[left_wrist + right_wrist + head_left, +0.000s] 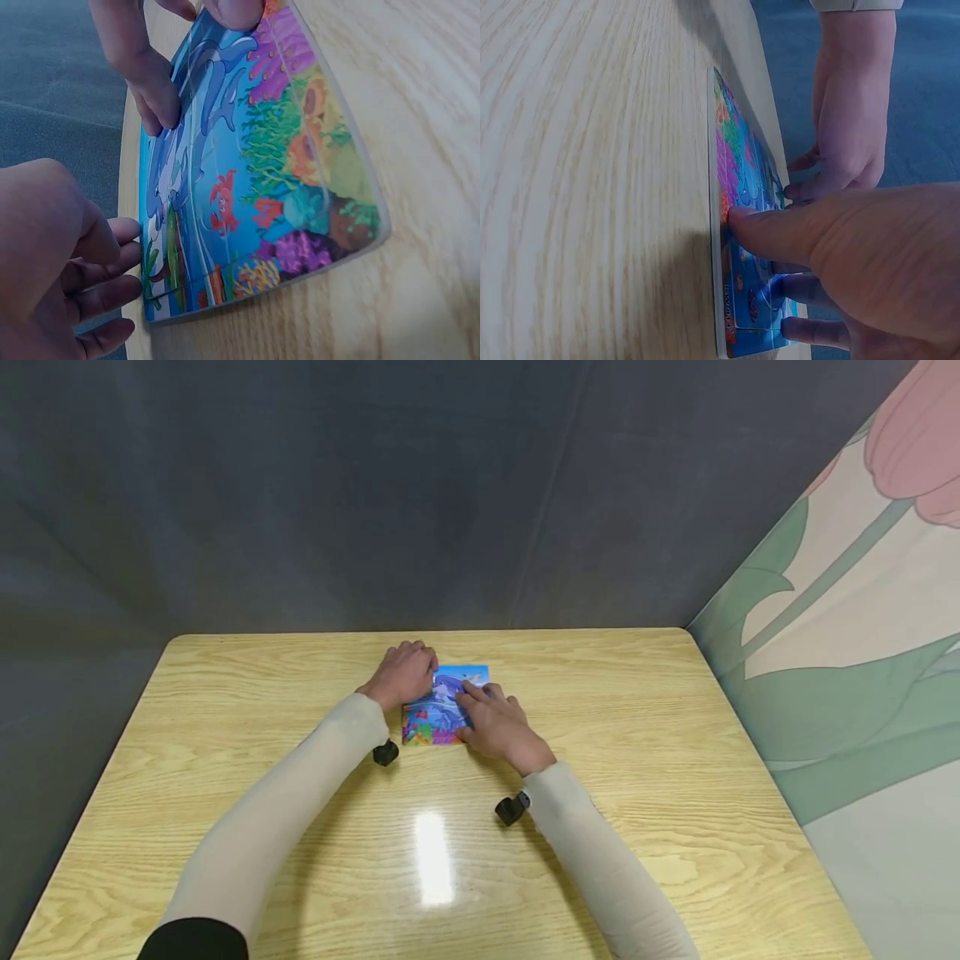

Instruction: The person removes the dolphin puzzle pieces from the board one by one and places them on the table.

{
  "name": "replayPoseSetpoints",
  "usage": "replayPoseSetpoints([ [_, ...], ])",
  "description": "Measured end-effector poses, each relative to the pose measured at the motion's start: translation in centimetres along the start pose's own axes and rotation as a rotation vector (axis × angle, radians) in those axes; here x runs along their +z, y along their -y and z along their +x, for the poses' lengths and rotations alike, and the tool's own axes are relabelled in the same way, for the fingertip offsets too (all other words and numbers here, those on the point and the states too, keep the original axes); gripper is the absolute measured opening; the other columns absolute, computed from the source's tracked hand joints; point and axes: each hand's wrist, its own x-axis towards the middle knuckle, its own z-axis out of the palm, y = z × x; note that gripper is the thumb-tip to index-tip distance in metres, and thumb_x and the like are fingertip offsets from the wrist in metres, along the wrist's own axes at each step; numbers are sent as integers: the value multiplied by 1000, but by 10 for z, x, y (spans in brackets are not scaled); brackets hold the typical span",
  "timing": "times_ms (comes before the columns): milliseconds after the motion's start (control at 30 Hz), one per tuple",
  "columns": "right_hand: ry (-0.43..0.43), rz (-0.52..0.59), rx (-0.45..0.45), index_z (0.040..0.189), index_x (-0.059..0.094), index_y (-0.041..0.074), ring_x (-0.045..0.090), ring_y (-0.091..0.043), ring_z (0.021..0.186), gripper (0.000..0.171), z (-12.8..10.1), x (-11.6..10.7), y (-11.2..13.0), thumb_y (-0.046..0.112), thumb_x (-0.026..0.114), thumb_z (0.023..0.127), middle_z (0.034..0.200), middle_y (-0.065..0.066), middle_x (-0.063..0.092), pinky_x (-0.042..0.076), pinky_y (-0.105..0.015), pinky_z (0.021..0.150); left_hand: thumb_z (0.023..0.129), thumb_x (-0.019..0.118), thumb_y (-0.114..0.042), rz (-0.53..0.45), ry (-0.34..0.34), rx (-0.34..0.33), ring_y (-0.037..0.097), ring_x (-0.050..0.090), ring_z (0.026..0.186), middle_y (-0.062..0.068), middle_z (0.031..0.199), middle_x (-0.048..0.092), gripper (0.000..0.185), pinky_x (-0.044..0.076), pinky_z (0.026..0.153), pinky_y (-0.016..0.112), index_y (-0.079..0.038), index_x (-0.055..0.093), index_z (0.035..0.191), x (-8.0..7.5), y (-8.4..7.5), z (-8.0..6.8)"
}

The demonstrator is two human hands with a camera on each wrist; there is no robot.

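A thin board (442, 710) with a bright undersea picture lies on the table; its seams look like those of a jigsaw puzzle. Dolphins, a red crab and corals show on it in the left wrist view. At the board's far left edge is my left hand (405, 675), its fingertips along the edge with bent, loose fingers (105, 296). My right hand (498, 724) rests on the right part of the picture. Its thumb (769, 231) touches the printed surface near the front edge, the other fingers reaching across the board. Part of the picture is hidden under both hands.
The wooden table (630, 718) ends at a dark cloth wall (375, 493) behind the board. To the right stands a panel with printed tulips (847, 610). Small black cameras (512, 810) hang at both wrists, and a light glare lies on the tabletop.
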Motion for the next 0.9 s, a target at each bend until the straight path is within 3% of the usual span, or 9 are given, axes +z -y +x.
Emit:
replayPoseSetpoints([
  [167,8,-4,-3,154,35,22,26,-26,149,64,-1,-2,1,43,58,98,167,2,21,37,-50,111,101,44,-19,-34,14,-33,28,55,109,6,112,64,24,40,103,49,-11,64,113,-1,1,3],
  [467,22,-38,-2,153,37,21,31,-27,146,65,1,-7,3,43,60,97,166,0,24,41,-50,107,102,46,-19,-128,59,-97,30,52,119,6,115,63,22,34,111,51,-12,60,117,-5,2,1],
  [700,40,-67,3,151,39,20,32,-28,144,63,3,-9,6,42,62,96,165,-1,26,43,-50,104,102,46,-19,-147,44,-115,26,57,101,7,109,61,19,43,100,46,-11,58,115,-5,0,1],
  [900,56,-76,4,154,34,21,31,-28,145,66,5,-11,5,41,60,97,165,-1,25,42,-51,106,101,49,-18,-192,52,-154,24,55,95,8,110,58,18,49,91,42,-10,58,113,-5,2,0],
])
